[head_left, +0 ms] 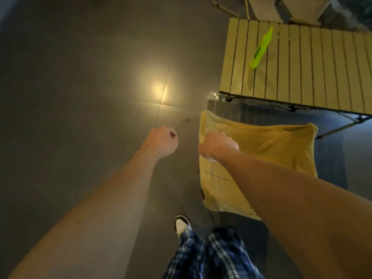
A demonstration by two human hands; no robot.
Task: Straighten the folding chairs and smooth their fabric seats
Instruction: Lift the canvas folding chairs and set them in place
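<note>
Chair (259, 150) w/ the yellow fabric seat sits on the floor just in front of the slatted folding table (314, 77), to the person's right. Right hand (216, 144) is fisted on the seat's left edge near the back corner, looks clamped on the fabric or the frame under it, can't tell which. Left hand (162, 140) is curled shut in the air over the tile floor (80, 97), holding nothing afaik. Risk imo: pulling from only one side could skew the chair or bunch the cloth instead of flattening it, and a hard shove fwd would bump it into the table legs, maybe rolling the green thing (261, 47) lying on the slats. Room-wise, left side is wide open floor, so dragging that way is safe; right and front are tight bc of the table. Shoe (182, 224) is near the seat's front corner, so watch the toes.
</note>
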